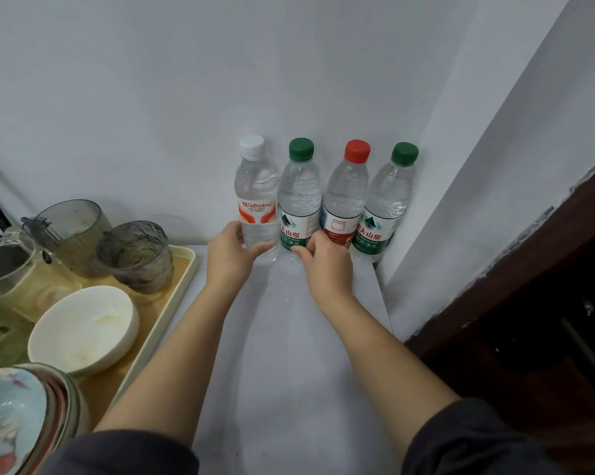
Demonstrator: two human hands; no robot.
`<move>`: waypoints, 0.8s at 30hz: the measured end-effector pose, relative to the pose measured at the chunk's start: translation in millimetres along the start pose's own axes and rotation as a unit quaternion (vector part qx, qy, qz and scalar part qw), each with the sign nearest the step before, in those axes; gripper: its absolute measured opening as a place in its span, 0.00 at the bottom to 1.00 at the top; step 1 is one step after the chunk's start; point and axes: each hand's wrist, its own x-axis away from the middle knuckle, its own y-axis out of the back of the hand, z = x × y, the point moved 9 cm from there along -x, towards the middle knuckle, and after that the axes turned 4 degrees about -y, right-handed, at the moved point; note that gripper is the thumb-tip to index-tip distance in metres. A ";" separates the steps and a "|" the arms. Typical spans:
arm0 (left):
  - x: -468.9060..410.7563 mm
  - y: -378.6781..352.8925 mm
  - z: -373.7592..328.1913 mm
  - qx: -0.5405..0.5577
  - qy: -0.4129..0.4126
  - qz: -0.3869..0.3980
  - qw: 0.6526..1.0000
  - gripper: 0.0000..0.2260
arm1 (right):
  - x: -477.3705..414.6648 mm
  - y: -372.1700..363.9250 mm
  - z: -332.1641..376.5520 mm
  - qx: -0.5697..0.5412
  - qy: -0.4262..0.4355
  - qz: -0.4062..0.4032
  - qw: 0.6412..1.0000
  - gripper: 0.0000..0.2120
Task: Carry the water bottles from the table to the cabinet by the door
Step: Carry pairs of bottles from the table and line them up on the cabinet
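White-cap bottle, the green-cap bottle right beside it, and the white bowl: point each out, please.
White-cap bottle (257, 214): head view, on its orange-and-white label.
Green-cap bottle (300, 186): head view, on the clear body above its label.
White bowl (80, 325): head view, on its inner wall.

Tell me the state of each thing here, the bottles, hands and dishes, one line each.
White-capped bottle: upright, capped, gripped by left hand.
Left green-capped bottle: upright, capped, held by right hand.
Red-capped bottle: upright, capped.
Right green-capped bottle: upright, capped.
White bowl: upright on the tray.
Ribbed glass: upright on the tray.
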 end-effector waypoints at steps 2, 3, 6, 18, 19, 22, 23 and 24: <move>-0.7 -1.2 -1.4 -0.015 -0.009 0.005 1.000 0.19 | 1.2 -0.5 -0.9 0.001 -0.001 -0.002 1.000 0.14; -0.3 -1.9 -2.1 -0.020 -0.013 0.007 1.000 0.18 | 1.4 -0.2 -1.5 0.004 -0.001 -0.002 1.000 0.14; 0.6 -1.9 -7.0 -0.032 -0.025 0.000 0.999 0.17 | -0.6 0.7 -1.1 0.018 -0.007 0.001 1.000 0.14; 6.2 -6.4 -9.8 -0.029 -0.014 0.057 0.998 0.20 | 15.5 -1.9 1.1 0.117 0.003 0.049 0.992 0.14; 9.1 -7.3 -6.6 -0.026 -0.008 0.065 0.998 0.22 | 21.0 -2.5 -1.2 0.134 0.009 0.063 0.989 0.15; 27.7 -3.8 7.7 -0.094 0.013 0.078 0.992 0.33 | 39.6 -0.4 -13.6 0.168 0.028 0.094 0.981 0.20; 36.0 -1.3 12.7 -0.123 0.016 0.079 0.989 0.37 | 45.5 0.7 -18.1 0.184 0.037 0.100 0.977 0.21; 45.0 2.6 15.3 -0.146 0.012 0.075 0.986 0.39 | 51.1 1.7 -22.3 0.200 0.045 0.107 0.973 0.23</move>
